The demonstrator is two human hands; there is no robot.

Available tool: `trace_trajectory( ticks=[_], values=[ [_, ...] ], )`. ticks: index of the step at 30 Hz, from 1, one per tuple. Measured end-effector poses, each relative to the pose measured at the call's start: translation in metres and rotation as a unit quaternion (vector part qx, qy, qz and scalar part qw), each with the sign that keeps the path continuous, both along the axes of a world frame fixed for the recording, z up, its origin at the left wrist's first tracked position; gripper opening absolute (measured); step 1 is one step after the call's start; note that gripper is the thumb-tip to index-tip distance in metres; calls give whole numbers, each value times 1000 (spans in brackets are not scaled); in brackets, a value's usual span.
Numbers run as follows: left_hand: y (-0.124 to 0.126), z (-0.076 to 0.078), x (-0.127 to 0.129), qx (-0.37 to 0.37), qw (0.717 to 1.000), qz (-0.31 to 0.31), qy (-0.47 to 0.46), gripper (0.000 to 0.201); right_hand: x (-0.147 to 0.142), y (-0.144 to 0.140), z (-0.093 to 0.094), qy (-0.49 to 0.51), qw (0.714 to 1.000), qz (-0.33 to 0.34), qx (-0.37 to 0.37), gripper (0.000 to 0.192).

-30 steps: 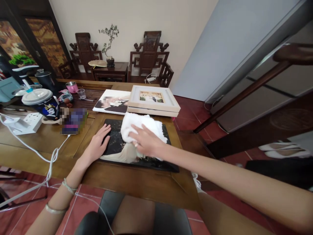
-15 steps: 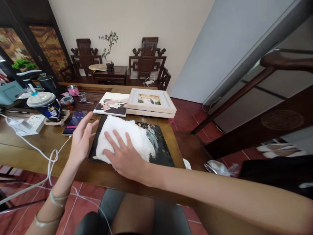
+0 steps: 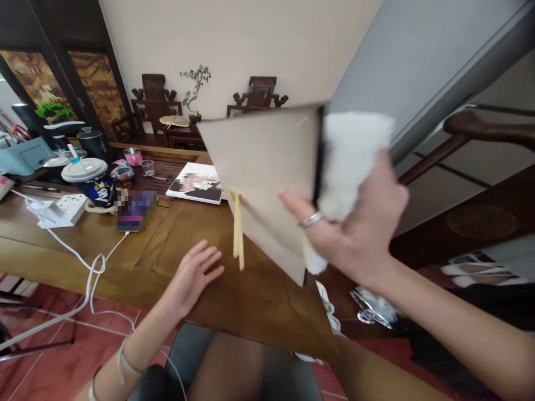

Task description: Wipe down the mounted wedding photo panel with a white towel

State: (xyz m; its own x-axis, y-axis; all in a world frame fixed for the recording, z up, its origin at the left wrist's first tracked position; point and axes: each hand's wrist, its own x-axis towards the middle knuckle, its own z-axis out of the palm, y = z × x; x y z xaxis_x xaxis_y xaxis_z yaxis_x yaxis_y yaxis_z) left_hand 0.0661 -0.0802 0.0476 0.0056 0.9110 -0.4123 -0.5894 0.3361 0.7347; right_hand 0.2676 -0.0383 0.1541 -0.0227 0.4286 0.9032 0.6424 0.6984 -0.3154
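Observation:
My right hand grips the right edge of a photo panel, thumb on its plain beige back and fingers round the far side. The panel is lifted and tilted above the table, its picture side turned away from me. A white cloth is caught between that hand and the panel's far side. From the panel's back hangs a pale yellow ribbon-like strip. My left hand hovers low over the table's front part, fingers spread and holding nothing, apart from the panel.
On the wooden table lie a flat white-edged photo print, a phone on a cable, a lidded drink cup, a white power strip and a pink cup. A wooden chair stands at the right.
The panel, flat on the table before under the cloth, has been lifted and turned so its back faces me. My right hand went up with panel and cloth; my left hand moved right and down.

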Motion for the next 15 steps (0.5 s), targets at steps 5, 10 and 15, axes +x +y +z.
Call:
trace_trajectory(
  ticks=[5,10,15],
  values=[
    [-7,-16,27,19,992,-105,-69,28,3,18,13,222,970,97,-30,25],
    [4,-10,30,71,990,121,-24,24,3,15,-1,381,893,140,-196,33],
    [17,2,-6,52,973,213,74,21,26,19,-29,467,816,76,-331,42]
  ],
)
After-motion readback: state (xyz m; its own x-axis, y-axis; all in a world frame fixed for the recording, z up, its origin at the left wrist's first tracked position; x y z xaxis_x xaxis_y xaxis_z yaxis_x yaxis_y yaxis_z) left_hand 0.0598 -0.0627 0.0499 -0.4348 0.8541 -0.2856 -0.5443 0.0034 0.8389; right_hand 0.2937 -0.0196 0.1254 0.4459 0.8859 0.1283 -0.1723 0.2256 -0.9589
